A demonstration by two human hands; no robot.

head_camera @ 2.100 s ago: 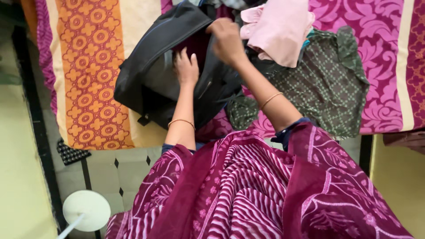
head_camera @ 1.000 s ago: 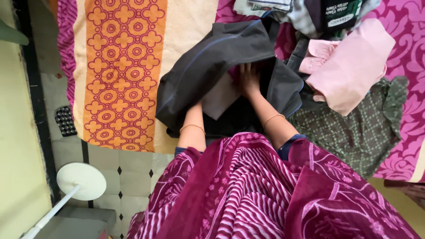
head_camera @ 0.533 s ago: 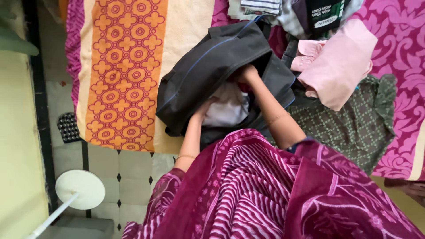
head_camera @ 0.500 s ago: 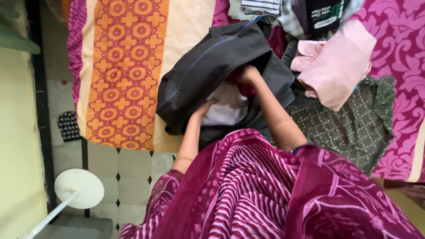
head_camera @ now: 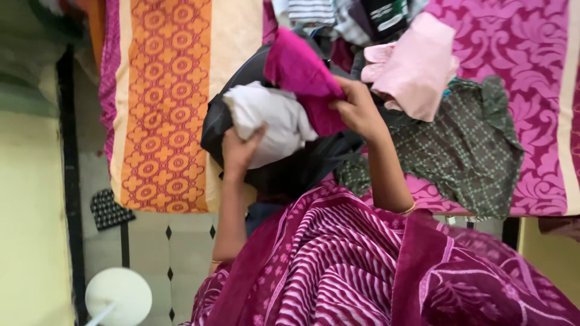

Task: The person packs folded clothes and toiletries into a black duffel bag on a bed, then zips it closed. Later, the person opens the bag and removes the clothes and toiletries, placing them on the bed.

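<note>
From the head camera I see, at far left, a round white stand base (head_camera: 118, 297) on the tiled floor (head_camera: 175, 241) and an orange-patterned bedsheet (head_camera: 166, 102) on the bed. My left hand (head_camera: 240, 150) closes its grip around a white cloth bundle (head_camera: 269, 121), held up over an open black bag (head_camera: 290, 169) at the bed's edge. Just beside it, my right hand (head_camera: 357, 108) pinches a magenta cloth (head_camera: 302, 75), with a pale pink garment (head_camera: 414, 66) and a green patterned garment (head_camera: 465, 145) lying to the right.
</note>
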